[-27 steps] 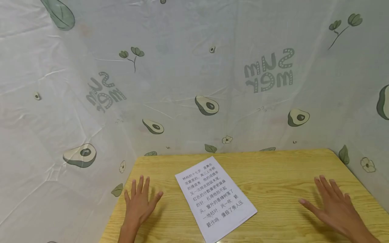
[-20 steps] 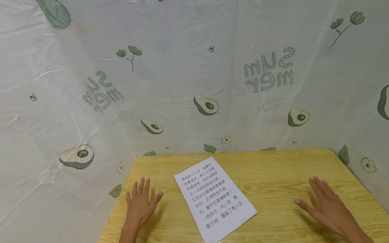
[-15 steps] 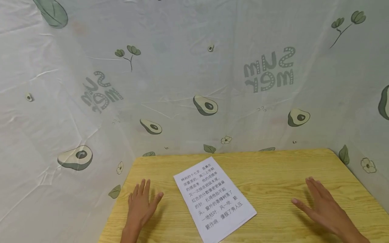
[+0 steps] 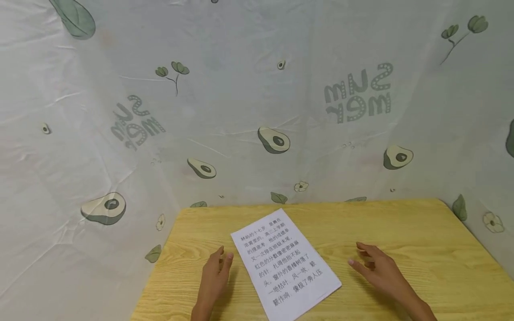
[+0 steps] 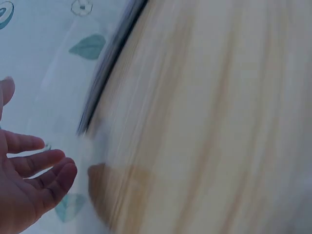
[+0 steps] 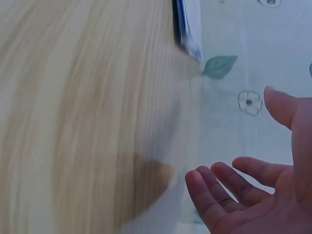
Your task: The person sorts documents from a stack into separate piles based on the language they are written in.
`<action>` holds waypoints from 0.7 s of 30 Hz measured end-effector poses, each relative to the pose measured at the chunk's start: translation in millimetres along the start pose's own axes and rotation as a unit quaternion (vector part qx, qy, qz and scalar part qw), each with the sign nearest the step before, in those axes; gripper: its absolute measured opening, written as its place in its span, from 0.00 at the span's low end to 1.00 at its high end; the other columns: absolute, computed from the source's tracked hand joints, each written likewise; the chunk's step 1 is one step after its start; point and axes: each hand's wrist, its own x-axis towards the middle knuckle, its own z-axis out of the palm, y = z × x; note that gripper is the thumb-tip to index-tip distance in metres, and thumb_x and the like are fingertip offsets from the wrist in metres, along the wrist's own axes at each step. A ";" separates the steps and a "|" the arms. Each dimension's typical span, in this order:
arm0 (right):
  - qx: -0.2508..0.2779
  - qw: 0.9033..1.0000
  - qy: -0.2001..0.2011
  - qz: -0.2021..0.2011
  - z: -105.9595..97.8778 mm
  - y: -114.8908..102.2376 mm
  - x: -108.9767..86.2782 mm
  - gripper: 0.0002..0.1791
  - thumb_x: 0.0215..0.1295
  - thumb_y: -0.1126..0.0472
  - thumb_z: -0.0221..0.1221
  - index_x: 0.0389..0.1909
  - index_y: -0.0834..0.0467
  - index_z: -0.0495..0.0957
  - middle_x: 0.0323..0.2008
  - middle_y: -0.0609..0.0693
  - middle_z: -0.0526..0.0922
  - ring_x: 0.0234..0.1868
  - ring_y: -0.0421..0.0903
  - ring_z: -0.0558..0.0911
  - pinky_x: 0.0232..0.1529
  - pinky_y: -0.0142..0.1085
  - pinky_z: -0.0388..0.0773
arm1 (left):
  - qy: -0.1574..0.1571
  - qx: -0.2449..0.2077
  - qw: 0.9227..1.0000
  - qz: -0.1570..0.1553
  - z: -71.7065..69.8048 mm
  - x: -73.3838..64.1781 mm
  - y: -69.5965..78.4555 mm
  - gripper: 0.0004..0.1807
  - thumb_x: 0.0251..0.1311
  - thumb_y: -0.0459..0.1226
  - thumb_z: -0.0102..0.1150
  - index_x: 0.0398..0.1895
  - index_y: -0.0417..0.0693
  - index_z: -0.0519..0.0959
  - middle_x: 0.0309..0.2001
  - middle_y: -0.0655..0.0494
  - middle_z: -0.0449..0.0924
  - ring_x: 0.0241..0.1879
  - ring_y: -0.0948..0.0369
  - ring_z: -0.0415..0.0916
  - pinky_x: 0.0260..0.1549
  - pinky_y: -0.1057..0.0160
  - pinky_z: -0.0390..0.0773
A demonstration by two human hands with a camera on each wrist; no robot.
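A white stack of paper [image 4: 286, 267] printed with lines of Chinese characters lies slanted on the wooden table. Just left of it, my left hand [image 4: 214, 277] hovers with loosely bent fingers and holds nothing. On the other side, a gap separates the paper from my right hand [image 4: 383, 273], which is also empty, its thumb pointing toward the sheet. The left wrist view shows the left hand [image 5: 36, 180] near the paper's thin edge [image 5: 111, 68]. A corner of the paper [image 6: 190, 29] appears above the right hand [image 6: 248, 190] in the right wrist view.
The yellow wood-grain table [image 4: 433, 249] ends at a pale curtain [image 4: 241, 102] printed with avocados, leaves and lettering. This curtain rises behind the table and along both sides. Each hand casts a shadow on the tabletop.
Both hands have moved inward toward the paper, the right one farther. Their fingers, spread before, are now closer together and more bent. The paper has stayed in place; the head view shifted slightly.
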 end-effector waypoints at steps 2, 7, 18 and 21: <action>0.017 1.000 0.005 0.005 8.3 -4.7 3.6 0.40 0.75 0.47 0.66 0.74 0.71 0.69 0.67 0.73 0.78 0.60 0.68 0.85 0.49 0.48 0.89 | 0.002 -0.016 1.000 0.000 7.7 -0.6 3.5 0.37 0.83 0.53 0.49 0.77 0.30 0.65 0.71 0.29 0.73 0.61 0.36 0.81 0.52 0.42 0.88; 0.044 0.999 -0.001 0.015 25.8 -15.1 12.3 0.38 0.75 0.47 0.67 0.74 0.69 0.71 0.67 0.70 0.81 0.61 0.63 0.85 0.52 0.45 0.89 | 0.011 -0.035 0.999 -0.012 22.9 -1.6 13.4 0.38 0.81 0.53 0.52 0.77 0.30 0.67 0.69 0.30 0.76 0.57 0.42 0.85 0.53 0.43 0.87; 0.063 0.996 -0.046 0.029 49.6 -35.3 21.6 0.33 0.71 0.52 0.70 0.70 0.66 0.77 0.65 0.61 0.85 0.57 0.49 0.85 0.50 0.31 0.83 | -0.005 -0.045 0.999 -0.006 46.4 2.5 25.8 0.40 0.76 0.53 0.61 0.77 0.30 0.68 0.61 0.42 0.86 0.50 0.56 0.84 0.46 0.62 0.84; 0.057 0.997 -0.048 0.030 50.7 -36.6 22.6 0.33 0.71 0.53 0.70 0.70 0.67 0.77 0.64 0.59 0.86 0.55 0.46 0.84 0.51 0.32 0.82 | -0.018 -0.061 0.998 0.004 51.8 7.3 30.0 0.41 0.75 0.52 0.63 0.77 0.30 0.67 0.61 0.42 0.85 0.48 0.58 0.84 0.44 0.66 0.84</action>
